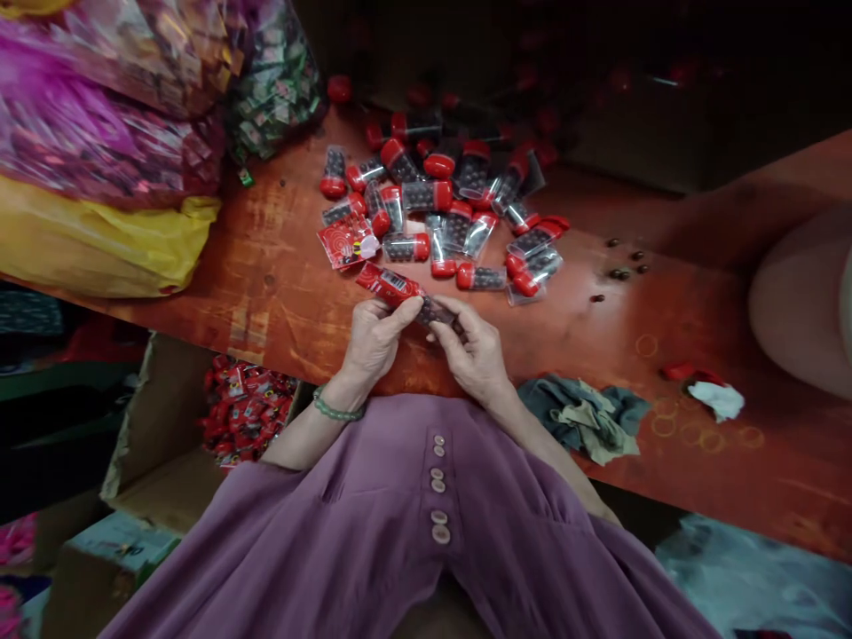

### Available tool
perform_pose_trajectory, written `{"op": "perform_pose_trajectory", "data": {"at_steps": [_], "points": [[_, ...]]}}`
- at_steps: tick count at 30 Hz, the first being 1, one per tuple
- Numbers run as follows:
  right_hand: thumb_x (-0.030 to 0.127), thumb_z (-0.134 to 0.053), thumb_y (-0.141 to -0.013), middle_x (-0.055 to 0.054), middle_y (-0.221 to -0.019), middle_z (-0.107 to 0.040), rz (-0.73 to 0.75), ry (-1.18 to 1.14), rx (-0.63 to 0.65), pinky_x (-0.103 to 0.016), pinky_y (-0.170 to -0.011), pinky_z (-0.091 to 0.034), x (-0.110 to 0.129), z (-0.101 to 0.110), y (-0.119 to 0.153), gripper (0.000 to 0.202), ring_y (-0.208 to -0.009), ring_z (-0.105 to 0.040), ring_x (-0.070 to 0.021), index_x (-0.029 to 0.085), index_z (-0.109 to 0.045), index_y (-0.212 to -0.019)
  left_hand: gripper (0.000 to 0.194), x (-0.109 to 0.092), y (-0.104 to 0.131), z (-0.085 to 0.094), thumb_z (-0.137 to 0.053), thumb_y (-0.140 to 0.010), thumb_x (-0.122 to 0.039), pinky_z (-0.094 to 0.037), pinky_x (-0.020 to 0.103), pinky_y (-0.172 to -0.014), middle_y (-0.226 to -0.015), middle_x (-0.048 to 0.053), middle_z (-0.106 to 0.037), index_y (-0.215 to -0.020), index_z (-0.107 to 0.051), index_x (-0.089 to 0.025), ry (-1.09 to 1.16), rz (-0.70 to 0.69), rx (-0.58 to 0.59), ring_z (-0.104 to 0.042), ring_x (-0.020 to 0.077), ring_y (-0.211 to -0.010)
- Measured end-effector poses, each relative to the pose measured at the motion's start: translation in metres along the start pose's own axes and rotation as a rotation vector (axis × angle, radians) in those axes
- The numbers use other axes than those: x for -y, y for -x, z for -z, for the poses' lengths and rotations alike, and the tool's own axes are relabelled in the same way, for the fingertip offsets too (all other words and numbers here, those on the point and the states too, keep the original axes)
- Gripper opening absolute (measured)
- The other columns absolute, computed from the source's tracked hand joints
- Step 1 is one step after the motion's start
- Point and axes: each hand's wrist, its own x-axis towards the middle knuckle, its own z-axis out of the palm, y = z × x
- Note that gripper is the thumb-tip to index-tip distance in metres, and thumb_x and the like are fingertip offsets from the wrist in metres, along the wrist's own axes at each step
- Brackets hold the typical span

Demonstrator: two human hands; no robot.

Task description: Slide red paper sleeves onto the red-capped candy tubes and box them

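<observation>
On my feed, a red-labelled tube (399, 284) sits low over the table (266, 311), pinched by the left hand (374, 342) and right hand (476, 351) at opposite ends, probably to steady it (some fingertips are hidden). Beyond, red-capped containers (426, 195) lie heaped, presumably for easy reach; loose balls (620, 274) rest rightward.

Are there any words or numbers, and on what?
None can be read.
Red printed wrapper with striped barcode: print too small.
Flat red square packet with rings: print too small.
Small green packets in clear plastic bag: blurred.
Small red packets in brown cardboard box: blurred.
</observation>
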Motion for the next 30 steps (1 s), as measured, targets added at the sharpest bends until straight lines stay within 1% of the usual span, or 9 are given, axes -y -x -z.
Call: {"op": "perform_pose_trajectory", "data": {"at_steps": [2, 6, 9, 12, 15, 18, 22, 25, 30], "points": [[0.038, -0.056, -0.092, -0.005, -0.107, -0.069, 0.037, 0.067, -0.012, -0.032, -0.074, -0.060, 0.002, 0.008, 0.006, 0.035, -0.069, -0.066, -0.0120, 0.024, -0.057, -0.124, 0.031, 0.001, 0.000, -0.007, -0.085, -0.060, -0.046, -0.052, 0.027, -0.077, -0.072, 0.000, -0.073, -0.069, -0.072, -0.019, 0.009, 0.033, 0.034, -0.064, 0.0115, -0.068], [0.038, -0.054, -0.094, -0.002, -0.095, -0.068, 0.003, -0.047, 0.050, -0.032, -0.072, -0.062, 0.003, 0.018, 0.013, 0.043, -0.068, -0.066, -0.0117, 0.026, -0.048, -0.135, 0.037, 0.003, 0.003, -0.017, -0.087, -0.055, -0.048, -0.053, 0.030, -0.078, -0.075, 0.001, -0.073, -0.074, -0.072, -0.019, 0.078, 0.068, 0.060, -0.067, 0.0143, -0.072], [0.037, -0.056, -0.093, -0.002, -0.102, -0.067, 0.045, -0.024, 0.051, -0.032, -0.075, -0.062, 0.005, 0.017, 0.018, 0.042, -0.070, -0.066, -0.0107, 0.026, -0.049, -0.134, 0.041, 0.005, 0.010, -0.019, -0.085, -0.056, -0.051, -0.054, 0.033, -0.079, -0.075, 0.003, -0.074, -0.078, -0.073, -0.018, 0.129, 0.059, 0.065, -0.069, 0.0166, -0.074], [0.036, -0.056, -0.093, -0.004, -0.110, -0.066, 0.085, -0.012, 0.048, -0.031, -0.077, -0.062, 0.006, 0.009, 0.026, 0.042, -0.075, -0.066, -0.0111, 0.027, -0.048, -0.134, 0.039, 0.006, 0.018, -0.017, -0.086, -0.055, -0.049, -0.054, 0.029, -0.069, -0.070, 0.001, -0.072, -0.075, -0.073, -0.018, 0.159, 0.069, 0.061, -0.067, 0.0144, -0.065], [0.038, -0.056, -0.092, -0.005, -0.117, -0.064, 0.076, -0.081, 0.033, -0.029, -0.072, -0.062, 0.004, -0.004, 0.032, 0.043, -0.083, -0.065, -0.0130, 0.027, -0.045, -0.133, 0.035, 0.005, 0.024, -0.009, -0.086, -0.056, -0.045, -0.053, 0.026, -0.065, -0.072, 0.001, -0.073, -0.074, -0.073, -0.017, 0.124, 0.059, 0.083, -0.066, 0.0130, -0.063], [0.039, -0.055, -0.093, -0.004, -0.105, -0.066, 0.055, -0.118, 0.032, -0.029, -0.070, -0.062, 0.000, -0.018, 0.034, 0.043, -0.078, -0.065, -0.0126, 0.026, -0.042, -0.132, 0.034, 0.003, 0.027, 0.006, -0.086, -0.059, -0.044, -0.053, 0.027, -0.070, -0.073, 0.003, -0.074, -0.076, -0.072, -0.016, 0.095, 0.025, 0.114, -0.068, 0.0146, -0.067], [0.039, -0.054, -0.094, -0.001, -0.094, -0.065, 0.070, -0.063, 0.004, -0.031, -0.072, -0.061, -0.003, -0.035, 0.032, 0.044, -0.068, -0.065, -0.0114, 0.026, -0.040, -0.133, 0.038, 0.001, 0.028, 0.029, -0.086, -0.058, -0.047, -0.055, 0.030, -0.077, -0.079, 0.004, -0.075, -0.079, -0.072, -0.018, 0.215, -0.057, 0.112, -0.071, 0.0176, -0.077], [0.038, -0.053, -0.095, -0.001, -0.092, -0.067, 0.135, 0.038, 0.020, -0.030, -0.070, -0.061, -0.002, -0.043, 0.032, 0.041, -0.067, -0.065, -0.0114, 0.025, -0.042, -0.132, 0.036, -0.001, 0.027, 0.042, -0.087, -0.057, -0.045, -0.055, 0.030, -0.078, -0.074, 0.002, -0.074, -0.075, -0.071, -0.018, 0.259, -0.040, 0.077, -0.071, 0.0168, -0.074], [0.032, -0.051, -0.096, -0.009, -0.120, -0.066, 0.399, 0.399, -0.007, -0.036, -0.090, -0.059, 0.000, -0.050, 0.032, 0.036, -0.104, -0.068, -0.0204, 0.025, -0.047, -0.131, 0.038, -0.005, 0.025, 0.053, -0.089, -0.054, -0.047, -0.055, 0.028, -0.077, -0.069, 0.000, -0.072, -0.071, -0.071, -0.017, 0.294, 0.059, 0.106, -0.068, 0.0139, -0.069]]}}
